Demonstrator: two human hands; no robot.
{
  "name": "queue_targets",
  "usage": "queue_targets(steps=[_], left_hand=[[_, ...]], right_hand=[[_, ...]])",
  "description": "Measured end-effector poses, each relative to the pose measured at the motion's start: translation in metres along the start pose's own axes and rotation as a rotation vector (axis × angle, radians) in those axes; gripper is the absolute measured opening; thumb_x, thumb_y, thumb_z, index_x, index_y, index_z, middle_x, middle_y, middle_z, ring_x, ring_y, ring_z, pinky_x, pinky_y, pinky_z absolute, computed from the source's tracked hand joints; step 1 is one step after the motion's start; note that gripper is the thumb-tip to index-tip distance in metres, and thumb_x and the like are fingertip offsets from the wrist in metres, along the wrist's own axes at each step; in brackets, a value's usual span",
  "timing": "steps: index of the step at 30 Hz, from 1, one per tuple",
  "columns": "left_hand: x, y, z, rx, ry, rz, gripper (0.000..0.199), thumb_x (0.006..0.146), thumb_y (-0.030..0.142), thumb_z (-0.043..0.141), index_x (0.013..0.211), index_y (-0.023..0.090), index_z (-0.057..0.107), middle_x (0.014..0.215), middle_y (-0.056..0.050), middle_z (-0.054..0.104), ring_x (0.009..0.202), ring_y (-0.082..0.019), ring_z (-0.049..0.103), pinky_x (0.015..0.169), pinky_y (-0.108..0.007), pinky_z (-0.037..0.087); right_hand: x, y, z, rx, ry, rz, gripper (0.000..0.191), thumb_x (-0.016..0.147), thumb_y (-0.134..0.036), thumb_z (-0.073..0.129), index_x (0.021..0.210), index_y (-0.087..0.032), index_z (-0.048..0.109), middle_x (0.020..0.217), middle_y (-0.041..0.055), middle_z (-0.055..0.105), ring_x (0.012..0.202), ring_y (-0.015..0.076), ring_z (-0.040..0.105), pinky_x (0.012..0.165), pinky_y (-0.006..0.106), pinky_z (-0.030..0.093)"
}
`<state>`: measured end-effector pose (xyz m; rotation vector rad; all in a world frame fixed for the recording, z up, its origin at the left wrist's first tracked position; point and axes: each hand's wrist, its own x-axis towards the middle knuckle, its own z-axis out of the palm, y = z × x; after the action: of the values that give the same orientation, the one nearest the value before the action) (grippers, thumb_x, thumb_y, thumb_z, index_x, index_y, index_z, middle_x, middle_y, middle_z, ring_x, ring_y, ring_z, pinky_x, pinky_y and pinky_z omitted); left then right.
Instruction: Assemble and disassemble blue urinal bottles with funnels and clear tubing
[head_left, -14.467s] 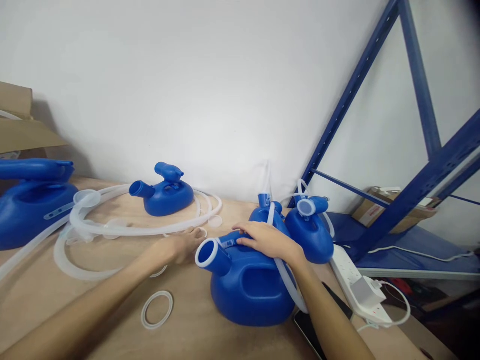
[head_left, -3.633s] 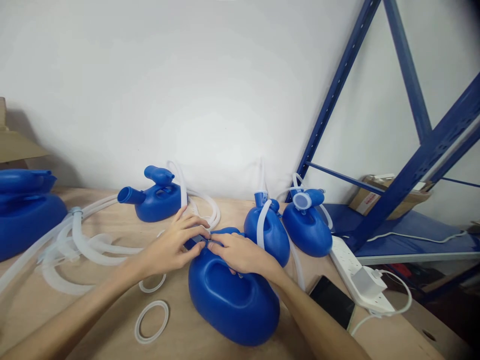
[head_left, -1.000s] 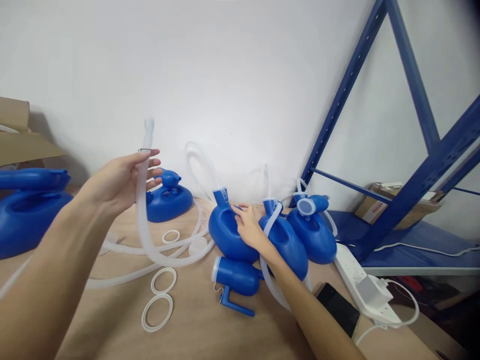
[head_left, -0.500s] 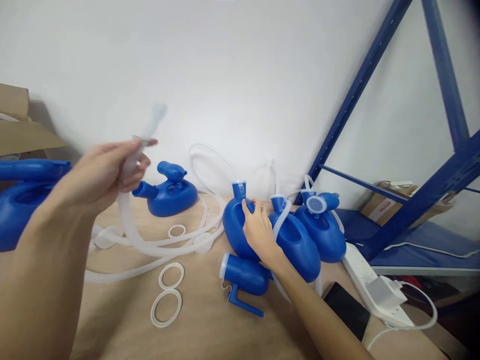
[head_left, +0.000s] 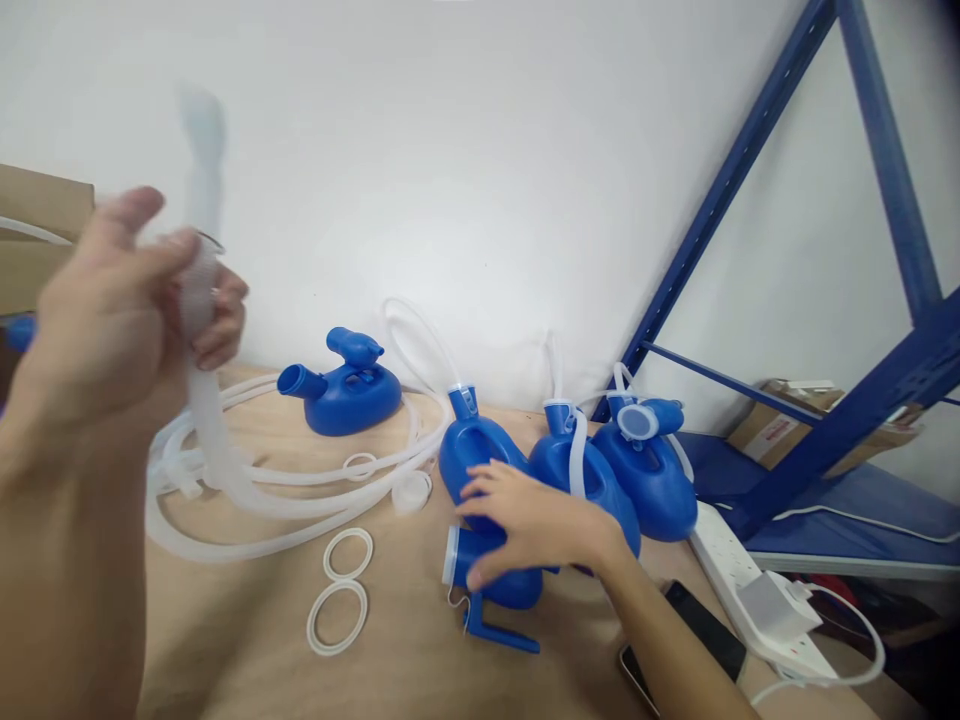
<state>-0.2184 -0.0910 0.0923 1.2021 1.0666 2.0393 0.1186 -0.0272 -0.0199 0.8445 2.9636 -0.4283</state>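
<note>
Raised at the left, my left hand has its fingers wrapped round a translucent tube, whose blurred upper end points up. The tube curves down to the table. My right hand, fingers spread, hovers over or rests on a blue bottle and a small blue container lying on its side; contact cannot be told. Thin tubing rises from the bottle's neck. Two more blue bottles stand right of it. Another blue bottle with an open spout sits behind the tube coils.
White rings and a round translucent cap lie on the wooden table. A power strip and a dark phone are at the right, beside a blue metal shelf. Cardboard boxes stand at the left.
My left hand has moved up and left with the tube. My right hand has come off the bottle's neck, moved down towards the small container and spread its fingers.
</note>
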Motion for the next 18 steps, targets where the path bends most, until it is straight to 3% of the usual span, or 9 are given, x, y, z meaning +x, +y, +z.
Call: queue_targets(steps=[2, 4, 6, 8, 10, 12, 15, 18], left_hand=[[-0.008, 0.003, 0.021, 0.019, -0.087, 0.004, 0.056, 0.089, 0.010, 0.055, 0.142, 0.028, 0.047, 0.064, 0.003, 0.048, 0.048, -0.011, 0.044, 0.036, -0.016, 0.032], [-0.013, 0.002, 0.032, 0.044, -0.172, -0.056, 0.040, 0.089, 0.013, 0.056, 0.128, 0.022, 0.060, 0.062, 0.002, 0.048, 0.046, -0.010, 0.042, 0.035, -0.016, 0.031], [-0.016, -0.004, 0.038, 0.088, -0.226, -0.127, 0.033, 0.090, 0.021, 0.061, 0.123, 0.021, 0.063, 0.067, 0.001, 0.053, 0.046, -0.009, 0.042, 0.035, -0.015, 0.030], [-0.017, -0.013, 0.040, 0.192, -0.295, -0.180, 0.034, 0.092, 0.035, 0.064, 0.123, 0.023, 0.064, 0.075, -0.001, 0.057, 0.047, -0.008, 0.041, 0.036, -0.015, 0.028], [-0.018, -0.023, 0.041, 0.366, -0.417, -0.225, 0.039, 0.092, 0.052, 0.063, 0.120, 0.024, 0.065, 0.082, -0.002, 0.060, 0.048, -0.007, 0.039, 0.037, -0.016, 0.024], [-0.018, -0.031, 0.042, 0.581, -0.576, -0.254, 0.044, 0.089, 0.063, 0.064, 0.111, 0.025, 0.068, 0.084, -0.002, 0.063, 0.053, -0.009, 0.043, 0.041, -0.018, 0.028], [-0.017, -0.039, 0.041, 0.856, -0.734, -0.240, 0.049, 0.086, 0.071, 0.060, 0.101, 0.026, 0.071, 0.076, -0.003, 0.065, 0.062, -0.017, 0.056, 0.052, -0.024, 0.039], [-0.017, -0.039, 0.043, 0.968, -0.792, -0.194, 0.050, 0.087, 0.073, 0.055, 0.100, 0.028, 0.072, 0.073, -0.003, 0.066, 0.072, -0.024, 0.062, 0.060, -0.029, 0.044]], right_hand=[[0.000, -0.005, 0.010, -0.015, -0.048, -0.006, 0.086, 0.070, -0.055, 0.088, 0.143, -0.019, 0.062, 0.135, 0.0173, 0.069, 0.144, 0.0377, 0.048, 0.126, 0.056, 0.024], [0.005, -0.008, 0.017, -0.067, -0.067, -0.025, 0.079, 0.070, -0.044, 0.090, 0.139, -0.015, 0.065, 0.120, 0.0168, 0.075, 0.130, 0.0367, 0.060, 0.126, 0.057, 0.022], [0.009, -0.011, 0.016, -0.066, -0.092, -0.058, 0.070, 0.073, -0.036, 0.087, 0.137, -0.016, 0.066, 0.111, 0.0137, 0.077, 0.116, 0.0343, 0.068, 0.120, 0.056, 0.033], [0.006, -0.014, 0.004, 0.023, -0.040, -0.064, 0.083, 0.075, -0.034, 0.086, 0.151, -0.020, 0.054, 0.117, 0.0120, 0.075, 0.111, 0.0334, 0.070, 0.108, 0.050, 0.047], [-0.003, -0.016, -0.013, 0.170, 0.163, -0.014, 0.107, 0.074, -0.036, 0.086, 0.165, -0.026, 0.030, 0.129, 0.0107, 0.071, 0.112, 0.0324, 0.070, 0.098, 0.044, 0.054], [-0.016, -0.016, -0.029, 0.344, 0.493, 0.072, 0.113, 0.075, -0.039, 0.085, 0.167, -0.028, 0.020, 0.136, 0.0105, 0.066, 0.111, 0.0304, 0.069, 0.095, 0.043, 0.057], [-0.033, -0.009, -0.048, 0.641, 1.026, 0.140, 0.087, 0.078, -0.045, 0.081, 0.155, -0.028, 0.045, 0.131, 0.0092, 0.066, 0.110, 0.0294, 0.068, 0.089, 0.043, 0.060], [-0.044, 0.003, -0.058, 0.898, 1.296, 0.138, 0.057, 0.077, -0.046, 0.079, 0.129, -0.028, 0.061, 0.111, 0.0050, 0.070, 0.098, 0.0279, 0.070, 0.079, 0.043, 0.063]])
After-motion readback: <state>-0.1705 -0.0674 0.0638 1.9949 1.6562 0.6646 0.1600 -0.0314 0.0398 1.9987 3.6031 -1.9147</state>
